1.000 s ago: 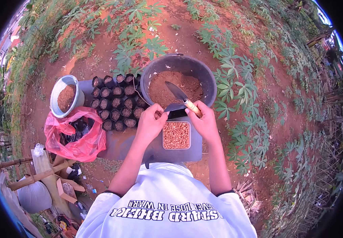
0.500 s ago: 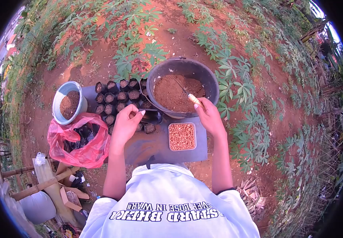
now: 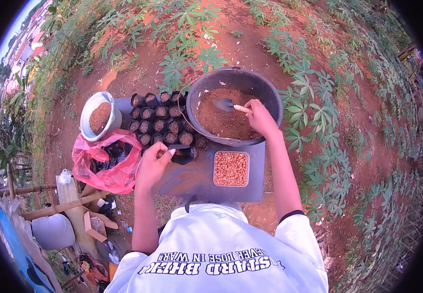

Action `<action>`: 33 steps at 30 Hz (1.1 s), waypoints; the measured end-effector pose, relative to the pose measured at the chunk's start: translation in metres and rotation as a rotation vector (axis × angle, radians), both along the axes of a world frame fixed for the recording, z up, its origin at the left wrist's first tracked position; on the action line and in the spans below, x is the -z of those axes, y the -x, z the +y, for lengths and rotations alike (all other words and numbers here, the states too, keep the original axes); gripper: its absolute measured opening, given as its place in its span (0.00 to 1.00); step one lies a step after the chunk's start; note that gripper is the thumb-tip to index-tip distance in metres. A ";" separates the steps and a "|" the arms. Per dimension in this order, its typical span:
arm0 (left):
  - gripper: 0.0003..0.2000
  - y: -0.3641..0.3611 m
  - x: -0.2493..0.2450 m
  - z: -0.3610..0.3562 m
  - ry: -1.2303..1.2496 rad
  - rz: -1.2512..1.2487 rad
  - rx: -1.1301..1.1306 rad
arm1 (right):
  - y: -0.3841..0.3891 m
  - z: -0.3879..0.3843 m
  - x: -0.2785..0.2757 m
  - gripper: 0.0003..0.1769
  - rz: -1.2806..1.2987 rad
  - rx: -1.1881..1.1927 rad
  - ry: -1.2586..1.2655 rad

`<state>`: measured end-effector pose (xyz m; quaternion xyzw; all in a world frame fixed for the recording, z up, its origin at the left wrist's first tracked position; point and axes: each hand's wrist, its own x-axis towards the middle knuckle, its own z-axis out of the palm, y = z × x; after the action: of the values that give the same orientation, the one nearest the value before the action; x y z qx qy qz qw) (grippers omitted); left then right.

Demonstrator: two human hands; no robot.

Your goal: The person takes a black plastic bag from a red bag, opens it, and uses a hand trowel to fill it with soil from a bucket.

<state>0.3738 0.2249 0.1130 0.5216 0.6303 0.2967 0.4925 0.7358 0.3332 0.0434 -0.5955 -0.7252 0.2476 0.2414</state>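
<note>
My right hand (image 3: 262, 119) is closed round the wooden handle of a small trowel (image 3: 224, 104). Its grey blade shows over the brown soil (image 3: 211, 117) inside a large black bucket (image 3: 273, 108). Between the thumb and fingers of my left hand (image 3: 153, 165) is the edge of a black plastic planting bag (image 3: 184, 156), tilted beside the bucket's near left side. How much the bag contains is hidden. Several soil-filled planting bags (image 3: 161, 112) stand in rows just beyond my left hand. A clear tub of orange-brown kernels (image 3: 231, 169) sits in front of the bucket.
A pale bucket with soil (image 3: 115, 119) stands at the left end of the grey board (image 3: 192, 178). Nearer lies a pink plastic bag (image 3: 128, 181) with black plastic inside. Leafy plants (image 3: 314, 97) grow on the right; bamboo poles (image 3: 57, 209) are at lower left.
The trowel has turned from steeply angled in the soil to lying flatter, its blade now visible. My right hand has moved further over the bucket. The whole view has shifted slightly.
</note>
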 end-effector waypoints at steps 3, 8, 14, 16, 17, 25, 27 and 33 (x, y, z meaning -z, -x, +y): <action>0.10 -0.017 0.001 -0.009 0.012 0.003 -0.061 | 0.001 0.018 0.019 0.12 0.016 0.006 0.048; 0.11 -0.048 -0.005 -0.021 0.015 0.006 -0.112 | 0.008 0.024 0.029 0.13 0.118 0.014 0.031; 0.11 -0.068 0.001 -0.027 0.012 0.048 -0.108 | 0.007 0.025 0.040 0.13 0.041 -0.025 0.101; 0.11 -0.071 0.005 -0.031 0.017 0.008 -0.127 | 0.007 0.024 0.044 0.14 0.010 -0.045 0.087; 0.11 -0.072 0.006 -0.033 0.014 0.002 -0.128 | 0.007 0.024 0.045 0.14 -0.015 -0.063 0.075; 0.11 -0.055 0.009 -0.033 -0.009 0.000 -0.060 | 0.011 0.023 0.047 0.15 -0.128 -0.096 0.151; 0.11 -0.052 0.010 -0.033 -0.026 -0.038 -0.068 | 0.010 0.021 0.047 0.15 -0.167 -0.135 0.146; 0.10 -0.029 0.014 -0.040 -0.063 -0.100 -0.040 | 0.018 0.021 0.037 0.15 -0.264 -0.161 0.233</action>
<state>0.4025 0.1851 0.0990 0.5088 0.6055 0.3519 0.5007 0.7180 0.3537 0.0066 -0.5865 -0.7624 0.2681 0.0533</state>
